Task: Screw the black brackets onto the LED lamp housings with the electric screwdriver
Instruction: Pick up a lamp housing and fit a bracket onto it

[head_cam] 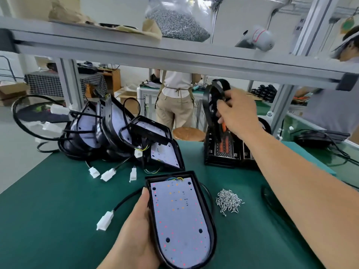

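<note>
Left hand on housing, right hand on bracket, both off the mat.

Overhead shelf rail [136,51] with a bag of screws [178,22] crosses the top of view; heap of lamp housings [116,136] rear left, black stack [223,152] rear right, directly below the lifted part. Left hand [136,235] curls round the edge of one LED lamp housing [180,216], board up, near centre over the green mat [58,220]. Right hand [239,111], arm stretched forward, fingers clamped on one black bracket [208,101]. One loose screw pile [229,199] just right of the housing. Three white connectors [107,174] before the heap.
</note>
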A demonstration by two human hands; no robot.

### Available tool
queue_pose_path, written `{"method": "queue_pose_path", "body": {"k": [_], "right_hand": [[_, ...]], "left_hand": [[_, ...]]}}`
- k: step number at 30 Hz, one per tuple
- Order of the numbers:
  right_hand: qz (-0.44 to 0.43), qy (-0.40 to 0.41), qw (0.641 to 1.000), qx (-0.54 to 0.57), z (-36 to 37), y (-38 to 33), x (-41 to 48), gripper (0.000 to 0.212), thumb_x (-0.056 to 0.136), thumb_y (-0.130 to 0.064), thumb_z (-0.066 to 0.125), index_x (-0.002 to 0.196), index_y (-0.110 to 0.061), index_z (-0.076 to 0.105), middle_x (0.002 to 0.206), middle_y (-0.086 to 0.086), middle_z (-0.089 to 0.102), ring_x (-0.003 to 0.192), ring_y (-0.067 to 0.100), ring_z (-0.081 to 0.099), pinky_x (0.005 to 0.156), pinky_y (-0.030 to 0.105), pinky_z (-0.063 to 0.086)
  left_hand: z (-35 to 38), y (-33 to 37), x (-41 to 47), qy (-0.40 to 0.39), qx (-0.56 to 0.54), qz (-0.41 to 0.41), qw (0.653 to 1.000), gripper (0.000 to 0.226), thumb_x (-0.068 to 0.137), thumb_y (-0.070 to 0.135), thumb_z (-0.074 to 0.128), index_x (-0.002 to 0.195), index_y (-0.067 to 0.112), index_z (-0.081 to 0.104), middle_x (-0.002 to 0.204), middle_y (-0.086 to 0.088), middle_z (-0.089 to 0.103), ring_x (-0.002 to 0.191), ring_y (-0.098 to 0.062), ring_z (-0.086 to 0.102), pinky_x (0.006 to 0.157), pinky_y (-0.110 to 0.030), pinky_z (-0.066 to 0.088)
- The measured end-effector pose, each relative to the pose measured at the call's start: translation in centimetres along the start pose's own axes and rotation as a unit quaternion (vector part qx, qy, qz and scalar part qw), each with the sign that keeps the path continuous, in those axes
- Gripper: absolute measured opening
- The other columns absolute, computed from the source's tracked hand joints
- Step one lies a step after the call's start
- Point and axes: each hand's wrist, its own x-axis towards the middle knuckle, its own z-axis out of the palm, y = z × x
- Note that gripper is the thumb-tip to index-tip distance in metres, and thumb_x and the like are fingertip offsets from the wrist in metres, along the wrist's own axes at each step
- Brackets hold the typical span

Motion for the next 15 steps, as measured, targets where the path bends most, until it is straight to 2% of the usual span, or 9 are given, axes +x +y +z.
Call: {"method": "queue_pose_path", "body": {"k": [1, 3, 4, 5, 7, 9, 11, 13, 15], "right_hand": [[-0.049, -0.018, 0.998, 0.022, -0.9, -1.3, -1.6, 0.012, 0.09, -0.019, 0.059, 0.101, -0.022, 0.062, 0.072, -0.002, 0.069, 0.054, 0.01, 0.065, 0.058, 0.02, 0.052], [-0.167, -0.057, 0.984, 0.02, -2.5, -3.5, -5.3, 0.022, 0.08, -0.018, 0.061, 0.099, -0.027, 0.065, 0.069, -0.011, 0.063, 0.058, 0.008, 0.058, 0.06, 0.014, 0.046], [-0.232, -0.087, 0.969, 0.004, -3.0, -4.2, -7.3, 0.023, 0.077, -0.014, 0.061, 0.096, -0.025, 0.068, 0.071, -0.011, 0.063, 0.062, 0.008, 0.057, 0.062, 0.014, 0.046], [-0.297, -0.125, 0.946, -0.025, -3.3, -4.6, -9.4, 0.023, 0.075, -0.009, 0.059, 0.091, -0.02, 0.07, 0.072, -0.009, 0.064, 0.064, 0.01, 0.059, 0.062, 0.018, 0.049], [-0.417, -0.197, 0.878, -0.124, -3.3, -4.9, -13.3, 0.026, 0.074, -0.008, 0.049, 0.088, -0.012, 0.071, 0.069, 0.001, 0.062, 0.06, 0.024, 0.06, 0.049, 0.03, 0.05], [-0.501, -0.248, 0.8, -0.219, -3.1, -4.3, -16.2, 0.027, 0.074, -0.016, 0.048, 0.093, -0.016, 0.067, 0.067, 0.003, 0.056, 0.053, 0.027, 0.053, 0.039, 0.03, 0.042], [-0.523, -0.278, 0.76, -0.268, -2.9, -3.4, -18.2, 0.023, 0.072, -0.017, 0.057, 0.092, -0.02, 0.067, 0.066, 0.001, 0.055, 0.052, 0.024, 0.051, 0.038, 0.028, 0.04], [-0.516, -0.292, 0.756, -0.276, -2.8, -2.6, -19.6, 0.021, 0.07, -0.014, 0.063, 0.088, -0.021, 0.072, 0.064, -0.001, 0.054, 0.052, 0.021, 0.051, 0.04, 0.028, 0.041], [-0.508, -0.289, 0.762, -0.278, -2.7, -2.4, -20.3, 0.025, 0.073, -0.015, 0.053, 0.087, -0.021, 0.073, 0.064, -0.002, 0.053, 0.051, 0.019, 0.049, 0.041, 0.027, 0.042]], "left_hand": [[0.1, 0.2, -0.1, 0.055, 0.011, -0.004, 0.998, 0.073, 0.085, 0.069, 0.043, 0.113, 0.01, 0.075, 0.12, -0.019, 0.07, 0.103, -0.04, 0.07, 0.076, -0.047, 0.057], [0.9, 0.4, -0.3, 0.044, 0.02, -0.007, 0.999, 0.071, 0.084, 0.07, 0.043, 0.111, 0.013, 0.076, 0.12, -0.015, 0.071, 0.104, -0.036, 0.071, 0.074, -0.044, 0.06], [0.8, 0.2, -0.6, 0.013, 0.022, -0.014, 1.0, 0.071, 0.084, 0.07, 0.043, 0.11, 0.014, 0.076, 0.12, -0.014, 0.071, 0.105, -0.034, 0.07, 0.072, -0.043, 0.061], [0.5, 0.2, -0.5, 0.0, 0.013, -0.018, 1.0, 0.071, 0.085, 0.07, 0.043, 0.111, 0.014, 0.076, 0.122, -0.014, 0.07, 0.107, -0.033, 0.07, 0.074, -0.042, 0.061], [0.4, 0.2, -0.3, -0.007, 0.018, -0.017, 1.0, 0.073, 0.089, 0.07, 0.038, 0.116, 0.012, 0.073, 0.128, -0.015, 0.067, 0.114, -0.033, 0.066, 0.086, -0.044, 0.056], [0.4, 0.2, -0.3, -0.023, 0.024, -0.027, 0.999, 0.078, 0.091, 0.071, 0.033, 0.118, 0.01, 0.072, 0.13, -0.017, 0.065, 0.116, -0.034, 0.065, 0.093, -0.045, 0.05], [0.2, 0.1, -0.2, -0.014, 0.03, -0.035, 0.999, 0.082, 0.09, 0.073, 0.031, 0.115, 0.008, 0.074, 0.126, -0.019, 0.067, 0.112, -0.035, 0.067, 0.09, -0.044, 0.051], [0.2, 0.0, -0.1, -0.015, 0.036, -0.034, 0.999, 0.083, 0.089, 0.075, 0.031, 0.116, 0.008, 0.073, 0.126, -0.02, 0.066, 0.113, -0.036, 0.066, 0.089, -0.044, 0.053], [0.3, 0.0, -0.2, -0.004, 0.052, -0.021, 0.998, 0.082, 0.089, 0.075, 0.033, 0.117, 0.009, 0.073, 0.126, -0.02, 0.066, 0.113, -0.036, 0.066, 0.087, -0.044, 0.055]]}}
